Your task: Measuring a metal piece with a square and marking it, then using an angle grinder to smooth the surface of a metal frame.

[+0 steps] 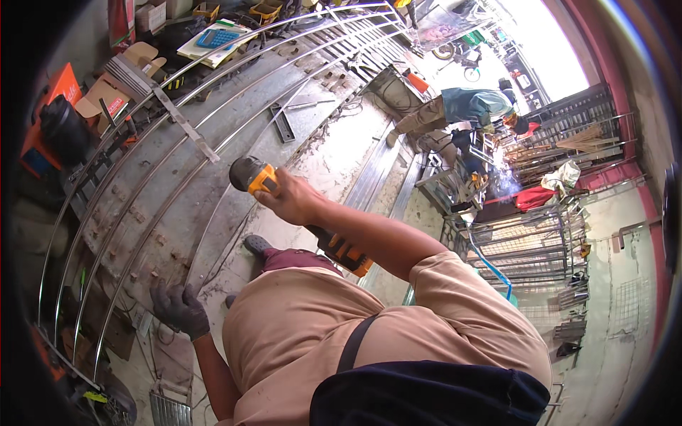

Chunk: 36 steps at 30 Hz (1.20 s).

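My right hand [297, 201], bare, is closed round a yellow and black cordless angle grinder [264, 180]. Its black round head points left over the metal worktable [238, 145], and its battery end shows below my forearm. Lower left, my left hand [179, 307] wears a dark grey glove. Its fingers are apart and partly bent, by the table's near edge, with nothing visible in them. Long curved metal rods [153, 167] run side by side over the table, crossed by a flat metal bar [181, 122]. A dark angle piece [283, 123] lies beyond the grinder.
At the far left are cardboard boxes [106, 96], a black container [64, 124] and a blue calculator [217, 38] on papers. Another person [472, 106] bends over metalwork at the right, near a bright welding glow [504, 183]. Metal grilles [526, 245] lean by the right wall.
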Each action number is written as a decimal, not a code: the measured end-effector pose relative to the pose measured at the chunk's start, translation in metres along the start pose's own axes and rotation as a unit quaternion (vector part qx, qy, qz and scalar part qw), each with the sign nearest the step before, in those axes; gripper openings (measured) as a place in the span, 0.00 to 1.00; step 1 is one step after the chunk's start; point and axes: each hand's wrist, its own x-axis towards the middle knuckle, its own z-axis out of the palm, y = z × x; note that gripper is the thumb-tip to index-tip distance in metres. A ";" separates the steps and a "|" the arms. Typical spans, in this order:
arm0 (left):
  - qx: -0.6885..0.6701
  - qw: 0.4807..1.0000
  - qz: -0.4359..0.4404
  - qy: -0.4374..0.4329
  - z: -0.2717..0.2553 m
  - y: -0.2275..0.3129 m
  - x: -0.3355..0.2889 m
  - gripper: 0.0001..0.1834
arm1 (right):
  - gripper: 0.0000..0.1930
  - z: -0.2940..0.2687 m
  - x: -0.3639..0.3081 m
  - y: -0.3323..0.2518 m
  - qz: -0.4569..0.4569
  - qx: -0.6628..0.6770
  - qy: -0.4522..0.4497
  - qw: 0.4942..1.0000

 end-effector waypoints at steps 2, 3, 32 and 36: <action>-0.125 0.992 -0.001 -0.024 0.003 -0.014 -0.007 0.09 | 0.34 0.009 -0.008 -0.014 0.000 -0.003 -0.012 1.000; -0.122 0.992 -0.001 -0.024 0.003 -0.016 -0.011 0.09 | 0.34 0.016 -0.012 -0.019 0.003 -0.006 -0.027 1.000; -0.077 0.991 -0.102 -0.027 0.017 -0.026 -0.029 0.06 | 0.28 0.132 -0.025 -0.064 -0.073 -0.134 -0.079 0.985; -0.071 0.993 -0.090 -0.009 0.019 -0.026 -0.031 0.05 | 0.31 0.142 -0.039 -0.075 -0.096 -0.114 -0.107 0.983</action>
